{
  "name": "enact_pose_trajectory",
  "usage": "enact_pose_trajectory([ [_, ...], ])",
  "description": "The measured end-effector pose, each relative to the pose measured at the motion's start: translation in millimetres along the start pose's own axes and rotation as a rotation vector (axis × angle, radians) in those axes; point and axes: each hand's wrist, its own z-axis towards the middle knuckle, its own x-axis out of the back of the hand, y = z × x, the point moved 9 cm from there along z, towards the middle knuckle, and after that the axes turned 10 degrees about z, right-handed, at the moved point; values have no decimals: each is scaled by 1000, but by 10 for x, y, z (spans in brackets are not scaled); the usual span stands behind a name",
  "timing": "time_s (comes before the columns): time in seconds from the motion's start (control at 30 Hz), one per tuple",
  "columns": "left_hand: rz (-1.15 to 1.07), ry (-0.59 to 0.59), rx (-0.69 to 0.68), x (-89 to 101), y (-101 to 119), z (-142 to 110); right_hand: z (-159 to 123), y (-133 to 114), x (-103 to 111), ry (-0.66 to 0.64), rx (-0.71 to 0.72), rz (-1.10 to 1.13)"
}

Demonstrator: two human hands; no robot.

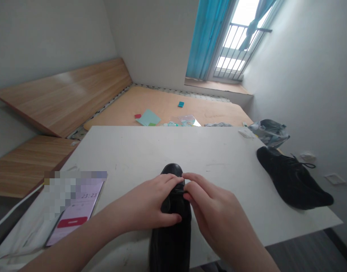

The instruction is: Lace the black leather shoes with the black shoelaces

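A black leather shoe (170, 241) lies on the white table (219, 158), with its toe toward me and its heel end at the far side. My left hand (149, 204) rests over the top of the shoe, its fingers pinching the dark lace (179, 191). My right hand (211, 211) comes in from the other side, with its fingertips closed on the same lace. Both hands hide the shoe's middle. A second black lace-up shoe (289, 179) lies on its side at the table's right edge, its lace loose.
A phone (75, 219) showing 23:23 lies on white cloth at the table's left, partly pixelated. A plastic bag (270, 132) sits beyond the right corner. Past the table's far edge is a bed base (162, 105) with scattered small items.
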Motion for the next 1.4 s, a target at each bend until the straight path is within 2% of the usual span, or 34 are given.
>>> enact_pose_trajectory([
  [0.07, 4, -13, 19, 1, -29, -3, 9, 140, -130, -70, -69, -275],
  [0.13, 6, -21, 37, 24, -54, -15, 3, 218, -211, -147, -97, -373],
  [0.2, 12, -15, 46, 52, -68, -17, -2, 193, -236, -212, -76, -296],
  [0.37, 47, -11, 74, 26, -93, 23, -37, -13, -214, -292, -43, 90],
  [0.5, 86, 7, 89, -14, -95, 28, -111, -227, -290, -358, 84, 249],
  [0.57, 97, 7, 86, -23, -87, 25, -124, -256, -303, -380, 93, 306],
  [0.67, 89, 4, 65, -14, -40, 29, -71, -92, -258, -344, -53, 431],
  [0.77, 98, -2, 49, -25, 31, 29, 15, 229, -180, -183, -265, 634],
  [0.87, 129, 7, 55, -75, 82, 9, 77, 456, -209, -70, -397, 826],
  [1.0, 132, 8, 44, -103, 106, -27, 156, 471, -286, -44, -412, 959],
  [1.2, -88, -28, 61, 122, 23, -45, 214, 458, -273, -78, -359, 945],
  [1.3, -154, 43, 2, 247, 78, -22, 212, 526, -255, -70, -378, 959],
  [1.4, -163, 71, -60, 231, 171, 15, 203, 575, -250, -77, -420, 996],
])
